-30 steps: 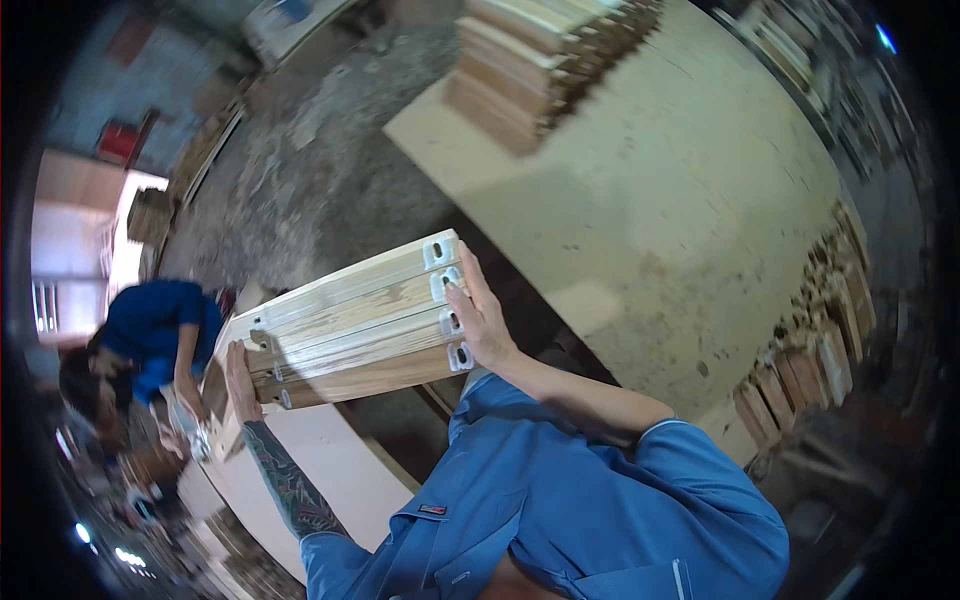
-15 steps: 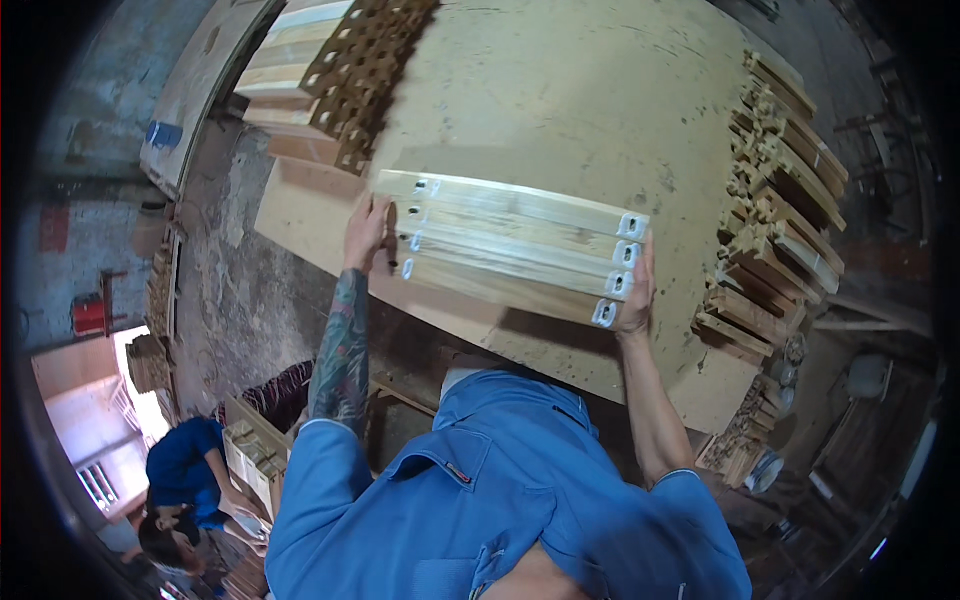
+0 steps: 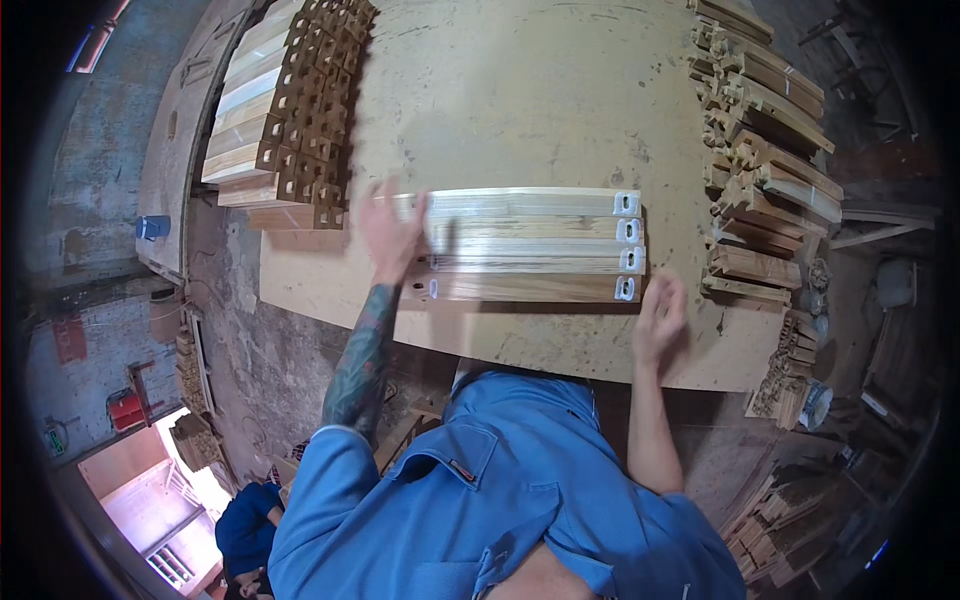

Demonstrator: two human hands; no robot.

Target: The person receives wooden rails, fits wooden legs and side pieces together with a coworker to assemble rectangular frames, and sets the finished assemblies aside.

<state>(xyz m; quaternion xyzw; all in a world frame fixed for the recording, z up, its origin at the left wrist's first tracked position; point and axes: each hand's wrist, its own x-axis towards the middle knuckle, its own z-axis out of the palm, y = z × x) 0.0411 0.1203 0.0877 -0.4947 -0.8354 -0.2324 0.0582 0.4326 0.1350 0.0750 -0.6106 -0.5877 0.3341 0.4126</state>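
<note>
Several wooden slats (image 3: pixel 530 232) lie side by side on the tabletop, with white glue around the slots at their right ends and some glue at the left. My left hand (image 3: pixel 395 238) is at their left ends, blurred, fingers spread; it hides part of those ends, and whether it touches them I cannot tell. My right hand (image 3: pixel 662 318) hovers just off the lower right corner of the slats, holding nothing, its fingers loosely bent.
A stack of slotted wooden bars (image 3: pixel 275 125) stands at the table's far left. Tenoned wood pieces (image 3: pixel 770 190) line the right edge of the tabletop (image 3: pixel 510 95). Bundled sticks (image 3: pixel 785 370) sit below that edge. Another person (image 3: pixel 245 535) bends down at lower left.
The group of slats, tilted between both hands before, now lies level on the table. My right hand has let go and moved down. My left hand's fingers have spread at the left ends.
</note>
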